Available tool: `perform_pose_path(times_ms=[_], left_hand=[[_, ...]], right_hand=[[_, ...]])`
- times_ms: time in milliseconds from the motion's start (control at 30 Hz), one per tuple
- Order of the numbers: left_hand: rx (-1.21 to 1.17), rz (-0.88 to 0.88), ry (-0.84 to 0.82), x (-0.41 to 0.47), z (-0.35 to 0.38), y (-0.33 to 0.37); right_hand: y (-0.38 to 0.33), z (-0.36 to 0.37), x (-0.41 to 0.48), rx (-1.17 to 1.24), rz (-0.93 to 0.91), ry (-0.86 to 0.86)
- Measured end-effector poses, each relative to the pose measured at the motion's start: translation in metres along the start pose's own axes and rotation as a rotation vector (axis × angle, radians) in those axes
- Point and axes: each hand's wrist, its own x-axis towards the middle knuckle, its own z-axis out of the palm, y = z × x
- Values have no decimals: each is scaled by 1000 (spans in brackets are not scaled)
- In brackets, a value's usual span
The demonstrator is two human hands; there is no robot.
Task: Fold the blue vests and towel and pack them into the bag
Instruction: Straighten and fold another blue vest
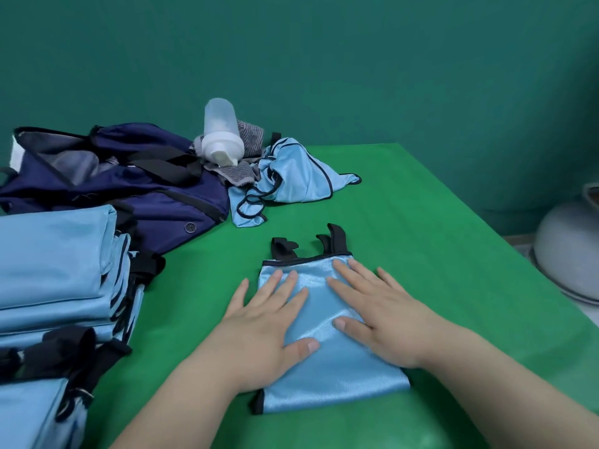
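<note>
A folded light-blue vest (327, 374) with black trim lies on the green table in front of me. My left hand (262, 328) presses flat on its left half, fingers straight. My right hand (379, 312) presses flat on its right half, fingers spread. A crumpled blue vest (291, 179) lies further back. Beside it a grey striped towel (240, 175) sits partly under a bottle. The navy bag (139, 189) lies open at the back left. A stack of folded blue vests (58, 273) stands at the left edge.
A translucent white shaker bottle (222, 134) lies tilted on the towel and bag. The green table (437, 254) ends at the right, where a grey bowl-shaped object (570, 251) sits below. A green wall is behind.
</note>
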Motion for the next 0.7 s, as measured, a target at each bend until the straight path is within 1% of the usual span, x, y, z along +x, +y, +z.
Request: perform_pose_path(times_ms=[100,167,200,267,367,467,533,567,633,700], left_hand=[[50,-2,78,-4,-2,-2],[32,2,152,-6,-6,-1],[27,14,158,-6,-9,0],[61,39,128,-1,-12,-3],[78,29,61,11,-8,-18],[52,9,74,14,-1,-27],[1,-13,127,11,3,-29],[-43,-20,154,6,4,-29],[-204,-27,210,-7,7,-29],[-372,-12,254,-27,11,-22]], right_hand=[[1,-4,-1,-9,-10,-7],[-3,-10,0,-10,-26,24],[-5,-12,0,-10,-37,42],[-11,-10,1,-17,-53,28],[-11,0,1,-18,-41,-9],[-2,3,2,23,-38,26],[4,5,-1,102,-46,58],[6,6,-5,182,-47,82],[10,12,-15,361,-34,158],[10,18,-31,470,-17,217]])
